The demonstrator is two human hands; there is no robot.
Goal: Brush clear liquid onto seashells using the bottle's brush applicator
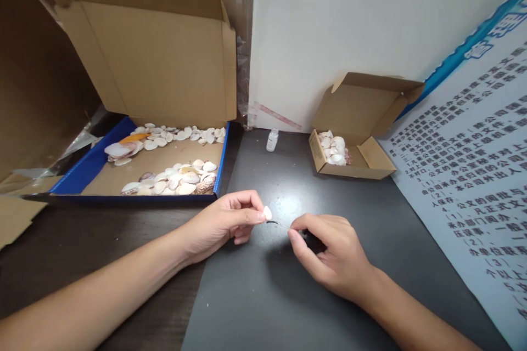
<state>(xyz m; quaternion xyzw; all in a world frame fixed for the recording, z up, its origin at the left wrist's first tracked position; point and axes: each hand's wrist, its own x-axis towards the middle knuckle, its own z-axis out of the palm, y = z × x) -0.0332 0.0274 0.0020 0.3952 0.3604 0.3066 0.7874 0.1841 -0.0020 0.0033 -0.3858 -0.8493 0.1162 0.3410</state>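
Between the thumb and fingers of my left hand (234,216) is a small white seashell (267,213), held up over the dark grey mat. My right hand (329,249) pinches a thin, pale-stemmed tool (282,225) with a dark tip, brush-like in shape. That tip is just below the shell; whether they touch I cannot tell. Behind my hands a small whitish bottle (272,140) stands upright on the mat.
A blue-sided cardboard box (99,156), lid raised, holds two groups of shells (181,178) at the left. The smaller cardboard box (354,169) at back right contains more shells (334,148). A printed sheet (473,175) runs along the right side.
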